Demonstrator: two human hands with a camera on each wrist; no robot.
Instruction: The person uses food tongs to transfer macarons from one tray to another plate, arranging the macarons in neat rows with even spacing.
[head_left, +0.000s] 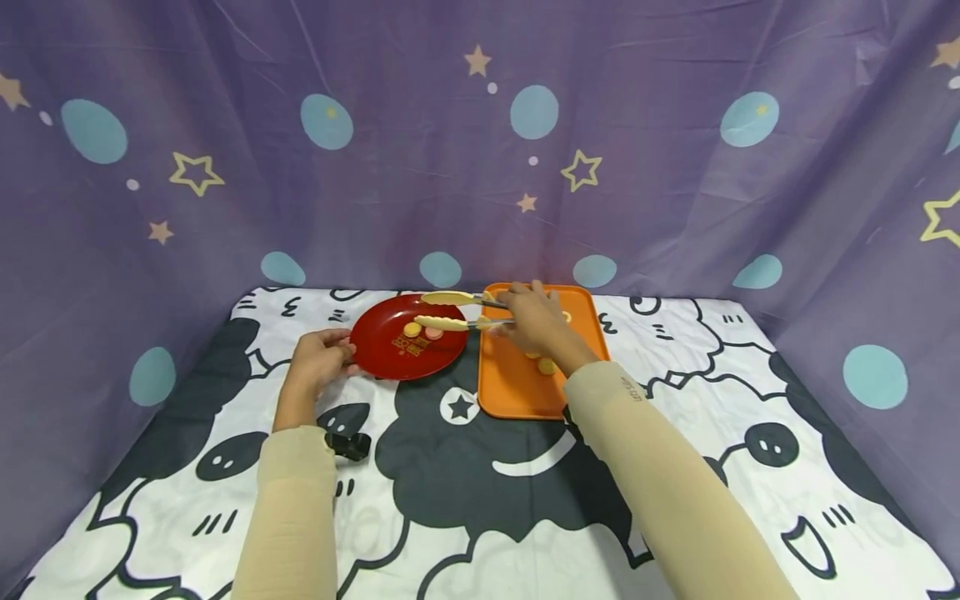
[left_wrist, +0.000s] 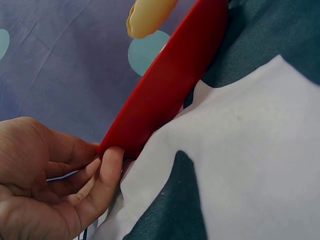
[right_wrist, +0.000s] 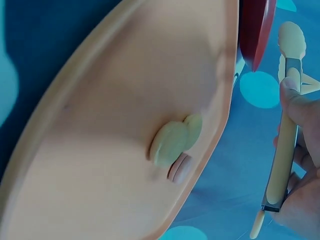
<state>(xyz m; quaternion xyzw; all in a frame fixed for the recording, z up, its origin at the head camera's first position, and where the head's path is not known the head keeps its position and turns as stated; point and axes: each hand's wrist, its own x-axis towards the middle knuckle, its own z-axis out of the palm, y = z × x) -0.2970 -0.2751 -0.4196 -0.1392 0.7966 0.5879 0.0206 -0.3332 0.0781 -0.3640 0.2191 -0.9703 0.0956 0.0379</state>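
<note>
My left hand [head_left: 318, 360] pinches the left rim of a round red plate [head_left: 382, 354], thumb on top and fingers below, as the left wrist view shows. Two macarons lie on that plate, one yellow [head_left: 412, 330] and one pink [head_left: 434, 333]. In my right hand [head_left: 534, 321] I hold a pair of tongs [head_left: 450, 323] with cream-coloured tips. The tips point left over the plate and stand apart, with nothing between them. Part of the pink macaron is hidden by the lower tip. In the right wrist view the tongs' handle [right_wrist: 282, 160] lies along my fingers.
Right of the plate lies an orange tray [head_left: 517, 396], partly under my right forearm. It holds yellowish pieces [right_wrist: 169, 145] and a pink macaron [right_wrist: 179, 168]. A patterned black-and-white cloth [head_left: 360, 517] covers the table; a purple curtain [head_left: 420, 183] hangs behind.
</note>
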